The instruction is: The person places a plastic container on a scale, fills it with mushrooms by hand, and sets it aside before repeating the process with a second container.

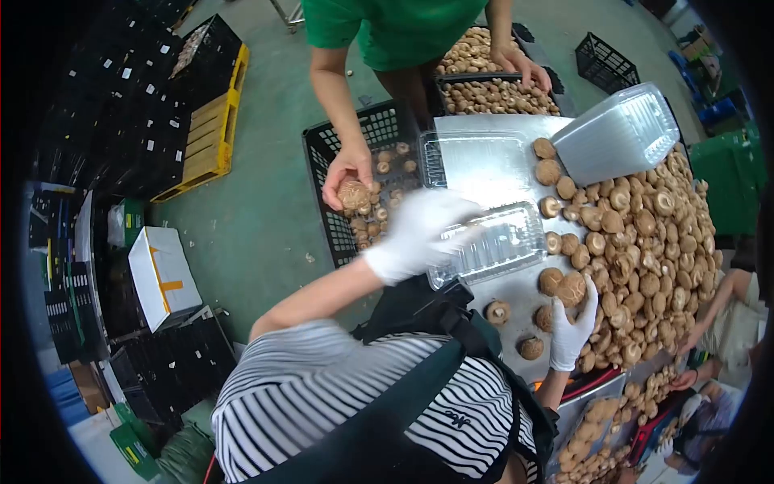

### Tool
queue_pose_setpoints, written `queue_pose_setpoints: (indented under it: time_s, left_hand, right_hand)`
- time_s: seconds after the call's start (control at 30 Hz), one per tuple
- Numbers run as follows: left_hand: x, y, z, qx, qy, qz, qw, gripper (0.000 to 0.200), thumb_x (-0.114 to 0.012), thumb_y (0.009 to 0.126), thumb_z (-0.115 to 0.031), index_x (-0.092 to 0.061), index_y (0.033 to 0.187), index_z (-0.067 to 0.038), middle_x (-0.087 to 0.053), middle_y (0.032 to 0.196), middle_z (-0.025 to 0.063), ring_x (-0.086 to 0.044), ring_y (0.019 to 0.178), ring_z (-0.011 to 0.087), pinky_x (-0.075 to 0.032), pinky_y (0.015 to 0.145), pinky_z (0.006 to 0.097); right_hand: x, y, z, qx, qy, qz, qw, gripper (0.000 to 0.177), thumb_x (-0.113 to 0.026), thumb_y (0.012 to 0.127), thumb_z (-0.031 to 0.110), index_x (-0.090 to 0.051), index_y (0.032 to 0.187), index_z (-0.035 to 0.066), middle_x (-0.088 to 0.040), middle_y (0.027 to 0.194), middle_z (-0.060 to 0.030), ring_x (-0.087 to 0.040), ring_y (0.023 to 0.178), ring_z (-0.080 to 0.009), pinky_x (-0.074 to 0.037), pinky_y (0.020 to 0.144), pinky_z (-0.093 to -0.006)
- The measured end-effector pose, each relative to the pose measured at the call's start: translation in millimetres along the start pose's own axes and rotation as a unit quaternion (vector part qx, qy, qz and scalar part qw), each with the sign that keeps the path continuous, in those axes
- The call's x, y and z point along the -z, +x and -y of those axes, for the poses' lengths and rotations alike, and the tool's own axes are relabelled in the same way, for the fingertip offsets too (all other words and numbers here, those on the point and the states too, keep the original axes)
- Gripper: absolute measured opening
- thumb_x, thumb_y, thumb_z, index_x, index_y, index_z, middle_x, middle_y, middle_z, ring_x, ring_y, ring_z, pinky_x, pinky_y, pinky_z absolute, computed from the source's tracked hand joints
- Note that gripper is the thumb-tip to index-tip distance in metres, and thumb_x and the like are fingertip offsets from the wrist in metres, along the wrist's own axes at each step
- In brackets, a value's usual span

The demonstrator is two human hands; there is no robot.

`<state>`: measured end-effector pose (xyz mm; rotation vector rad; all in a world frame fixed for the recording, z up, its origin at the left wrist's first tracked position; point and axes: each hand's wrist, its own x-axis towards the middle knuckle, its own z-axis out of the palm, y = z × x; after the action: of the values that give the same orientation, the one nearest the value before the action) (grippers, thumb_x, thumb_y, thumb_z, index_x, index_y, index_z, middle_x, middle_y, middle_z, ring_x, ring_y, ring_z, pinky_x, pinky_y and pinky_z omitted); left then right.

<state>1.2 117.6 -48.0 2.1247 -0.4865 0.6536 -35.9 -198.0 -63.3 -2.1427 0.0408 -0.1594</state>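
My left hand point(423, 234), in a white glove, is smeared by motion over the left end of an open clear plastic tray point(504, 238). Whether it holds anything cannot be made out. On the right, my right hand point(572, 331), also gloved, has its thumb and fingers around a brown mushroom point(572, 288). Another mushroom point(551, 281) touches that one on its left. Loose mushrooms point(497, 312) lie on the metal table near my body. A large heap of mushrooms point(645, 258) spreads beyond my right hand.
Across the table, a person in green point(419, 32) holds a mushroom point(353, 195) over a black crate point(320, 153). Stacked clear containers point(617, 133) lean on the heap's far edge. Full mushroom crates point(500, 95) stand behind. Other people's arms point(713, 323) are at the right.
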Motion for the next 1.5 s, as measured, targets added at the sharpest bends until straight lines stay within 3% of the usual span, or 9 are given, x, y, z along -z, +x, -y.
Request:
queue_pose_setpoints:
  time_s: [0.13, 0.33, 0.53, 0.67, 0.73, 0.8, 0.93, 1.13, 1.5]
  left_hand:
    - [98.9, -40.3, 32.0, 0.062, 0.306, -0.028, 0.95, 0.023, -0.075, 0.076, -0.021, -0.067, 0.096, -0.013, -0.06, 0.071, 0.0038, -0.061, 0.065, 0.0228, -0.047, 0.058, 0.035]
    - [100.8, -75.2, 47.6, 0.127, 0.345, 0.01, 0.93, 0.024, -0.075, 0.077, -0.027, -0.067, 0.097, -0.016, -0.054, 0.066, 0.0023, -0.058, 0.062, 0.0214, -0.045, 0.056, 0.0344]
    - [100.0, -68.8, 50.6, 0.094, 0.322, -0.047, 0.941, 0.017, -0.074, 0.08, -0.022, -0.07, 0.092, -0.012, -0.064, 0.073, 0.007, -0.064, 0.065, 0.0254, -0.049, 0.059, 0.0362]
    - [88.8, -61.5, 56.2, 0.184, 0.273, -0.009, 0.944, 0.014, -0.072, 0.083, -0.016, -0.071, 0.095, -0.008, -0.069, 0.084, 0.011, -0.068, 0.073, 0.0286, -0.053, 0.067, 0.0332]
    - [86.6, -58.7, 61.1, 0.144, 0.264, -0.018, 0.954, 0.012, -0.071, 0.085, -0.013, -0.07, 0.095, -0.007, -0.07, 0.084, 0.0094, -0.068, 0.072, 0.0253, -0.053, 0.068, 0.0314]
    - [68.4, -44.0, 53.5, 0.156, 0.191, -0.043, 0.968, 0.011, -0.069, 0.087, -0.01, -0.069, 0.097, -0.004, -0.07, 0.087, 0.0088, -0.067, 0.077, 0.0197, -0.052, 0.071, 0.0293]
    - [-2.8, -3.4, 27.0, 0.17, -0.018, 0.076, 0.982, 0.016, -0.067, 0.087, -0.008, -0.068, 0.103, -0.004, -0.068, 0.095, 0.0098, -0.065, 0.085, 0.0194, -0.05, 0.079, 0.028]
    - [-125.9, 32.3, -21.2, -0.089, -0.045, 0.267, 0.959, 0.023, -0.068, 0.083, -0.021, -0.066, 0.103, -0.012, -0.065, 0.092, 0.01, -0.063, 0.087, 0.0296, -0.05, 0.076, 0.0388]
    - [-253.9, 60.7, -28.7, -0.173, 0.111, 0.354, 0.912, 0.035, -0.072, 0.079, -0.026, -0.063, 0.108, -0.01, -0.06, 0.11, 0.0094, -0.056, 0.11, 0.0296, -0.044, 0.093, 0.0428]
  right_hand:
    - [-6.4, 5.3, -1.1, -0.018, 0.04, 0.022, 0.999, 0.062, -0.067, 0.079, -0.004, -0.045, 0.136, -0.002, -0.052, 0.134, -0.0137, -0.05, 0.123, -0.0223, -0.038, 0.107, -0.0342]
    - [-18.6, 15.1, 18.2, -0.003, 0.044, 0.056, 0.997, 0.061, -0.068, 0.079, -0.005, -0.045, 0.136, -0.004, -0.053, 0.132, -0.0132, -0.053, 0.119, -0.0213, -0.042, 0.103, -0.0325]
    - [-19.1, 7.6, 4.4, 0.025, 0.064, 0.027, 0.997, 0.063, -0.074, 0.075, 0.0, -0.049, 0.133, -0.002, -0.056, 0.127, -0.0138, -0.055, 0.116, -0.0223, -0.044, 0.1, -0.034]
    - [3.4, -7.5, 5.5, 0.063, -0.067, -0.017, 0.996, 0.063, -0.078, 0.074, 0.012, -0.051, 0.13, 0.001, -0.058, 0.124, -0.0167, -0.057, 0.116, -0.0276, -0.044, 0.1, -0.0354]
    - [13.5, -20.8, 4.2, 0.003, -0.022, -0.048, 0.999, 0.063, -0.078, 0.074, 0.013, -0.051, 0.13, 0.001, -0.059, 0.123, -0.0165, -0.058, 0.114, -0.026, -0.046, 0.098, -0.0346]
    - [25.9, -38.1, 3.2, -0.056, 0.007, -0.069, 0.996, 0.064, -0.079, 0.074, 0.014, -0.051, 0.13, 0.0, -0.059, 0.122, -0.0165, -0.059, 0.113, -0.0258, -0.047, 0.097, -0.0344]
    - [23.0, -77.0, -32.6, -0.032, -0.138, -0.055, 0.988, 0.066, -0.079, 0.073, 0.024, -0.051, 0.129, 0.004, -0.06, 0.116, -0.0167, -0.058, 0.109, -0.0323, -0.046, 0.096, -0.0389]
    - [5.6, -81.8, -23.3, 0.025, -0.332, 0.022, 0.943, 0.065, -0.078, 0.069, 0.031, -0.054, 0.126, 0.01, -0.053, 0.122, -0.0154, -0.048, 0.117, -0.0364, -0.04, 0.099, -0.0446]
    - [-10.2, -91.8, -53.9, 0.053, -0.37, 0.06, 0.926, 0.07, -0.076, 0.071, 0.039, -0.052, 0.132, 0.017, -0.042, 0.14, -0.0175, -0.035, 0.132, -0.0431, -0.026, 0.112, -0.0543]
